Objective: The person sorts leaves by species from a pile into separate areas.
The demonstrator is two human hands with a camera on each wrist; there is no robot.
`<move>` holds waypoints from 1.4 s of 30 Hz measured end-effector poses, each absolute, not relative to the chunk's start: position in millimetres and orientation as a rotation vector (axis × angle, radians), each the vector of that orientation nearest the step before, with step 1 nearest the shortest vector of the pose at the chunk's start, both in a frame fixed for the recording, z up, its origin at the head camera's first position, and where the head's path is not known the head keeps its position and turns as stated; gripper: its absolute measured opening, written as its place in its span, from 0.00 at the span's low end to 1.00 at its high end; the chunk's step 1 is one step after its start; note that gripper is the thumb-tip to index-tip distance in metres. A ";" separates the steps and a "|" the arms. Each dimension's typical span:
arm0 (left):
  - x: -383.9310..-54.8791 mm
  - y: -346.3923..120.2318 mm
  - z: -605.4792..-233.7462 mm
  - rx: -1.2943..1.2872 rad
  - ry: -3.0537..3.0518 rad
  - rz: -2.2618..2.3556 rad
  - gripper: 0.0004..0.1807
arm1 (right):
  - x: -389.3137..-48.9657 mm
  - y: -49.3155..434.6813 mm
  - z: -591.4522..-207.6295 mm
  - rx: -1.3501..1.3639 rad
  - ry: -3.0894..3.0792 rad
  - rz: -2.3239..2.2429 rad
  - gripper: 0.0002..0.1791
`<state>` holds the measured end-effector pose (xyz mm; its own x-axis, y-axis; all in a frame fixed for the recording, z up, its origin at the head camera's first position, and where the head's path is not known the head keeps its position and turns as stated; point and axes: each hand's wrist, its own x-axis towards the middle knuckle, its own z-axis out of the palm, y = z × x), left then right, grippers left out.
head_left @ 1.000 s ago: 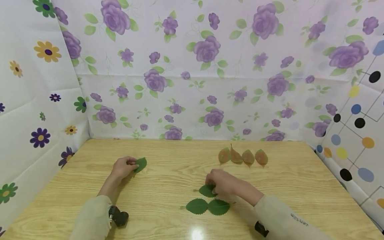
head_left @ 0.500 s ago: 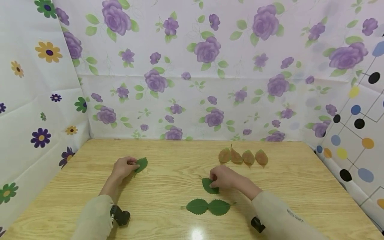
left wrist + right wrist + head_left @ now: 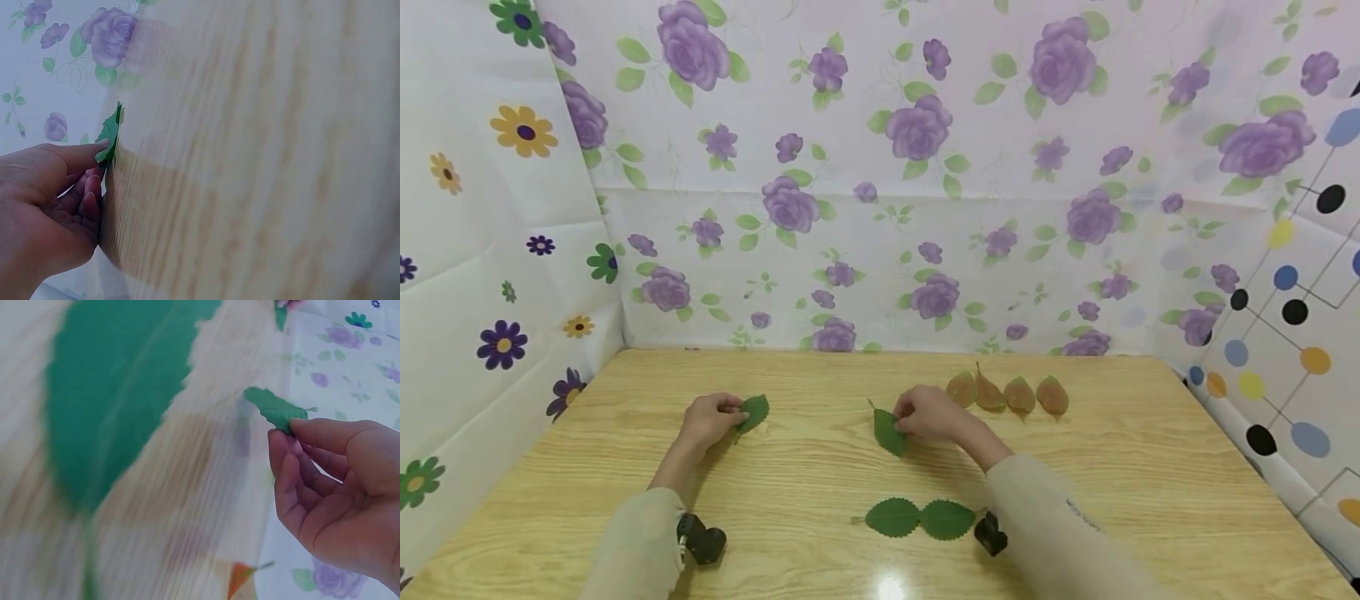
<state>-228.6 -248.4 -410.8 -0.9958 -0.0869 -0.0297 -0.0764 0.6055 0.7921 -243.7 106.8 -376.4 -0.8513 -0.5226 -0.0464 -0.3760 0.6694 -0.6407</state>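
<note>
At the left of the table in the head view, my left hand (image 3: 709, 419) pinches a green leaf (image 3: 755, 412) between thumb and fingers, right at the tabletop. The left wrist view shows that leaf (image 3: 110, 134) edge-on at the fingertips. My right hand (image 3: 928, 414) pinches another green leaf (image 3: 888, 432) by its side, its stem pointing up and left. In the right wrist view this leaf (image 3: 278, 409) sits between thumb and forefinger, over the table. Two serrated green leaves (image 3: 892, 517) lie tip to tip nearer the front, with stems pointing outward.
Several reddish-brown leaves (image 3: 1019, 395) lie in a row at the back right of the wooden table (image 3: 820, 467). A flowered cloth (image 3: 865, 250) hangs behind the table's far edge. Black wrist cameras (image 3: 702, 540) sit on both forearms.
My right hand has lifted its leaf away from the front pair and carried it back and left, turning it so the stem points up-left. The left hand has barely moved.
</note>
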 end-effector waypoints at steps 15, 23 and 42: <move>-225.8 -253.9 -413.4 0.081 -2.812 -1.370 0.14 | -254.5 29.1 -402.8 -0.529 2.506 -1.566 0.23; -225.8 -249.4 -414.6 0.079 -2.798 -1.368 0.12 | -256.9 -8.1 -419.5 -0.256 2.466 -1.739 0.16; -231.4 -248.0 -417.3 0.113 -2.797 -1.345 0.11 | -254.0 -38.2 -415.8 -0.213 2.720 -1.618 0.15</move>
